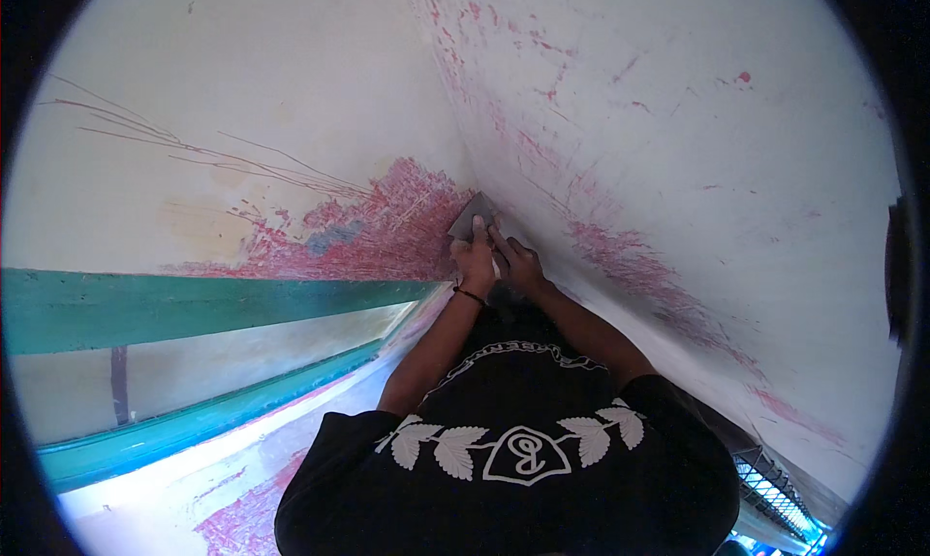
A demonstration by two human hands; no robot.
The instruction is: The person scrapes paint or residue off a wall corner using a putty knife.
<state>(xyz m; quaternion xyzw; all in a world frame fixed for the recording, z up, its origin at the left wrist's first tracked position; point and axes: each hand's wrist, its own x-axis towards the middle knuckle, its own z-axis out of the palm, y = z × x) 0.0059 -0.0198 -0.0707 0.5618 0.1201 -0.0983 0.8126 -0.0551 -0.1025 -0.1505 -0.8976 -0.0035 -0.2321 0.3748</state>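
Note:
Both hands are close together at the inner corner where two whitish walls meet. A flat grey scraper blade (474, 214) lies against the left wall, its tip by the corner. My left hand (476, 259), with a dark bracelet at the wrist, has a finger laid along the blade's face. My right hand (519, 262) is beside it, with a finger reaching to the blade's right edge; the tool's handle is hidden, so which hand holds it is unclear. Reddish-pink patches (385, 229) with a small grey-blue spot spread over the left wall beside the blade.
A green painted ledge (218, 305) runs below the left wall patch, with a second turquoise band (218, 403) lower down. The right wall (726, 156) bears pink streaks and closes in beside my right arm. A metal grille (774, 490) shows at lower right.

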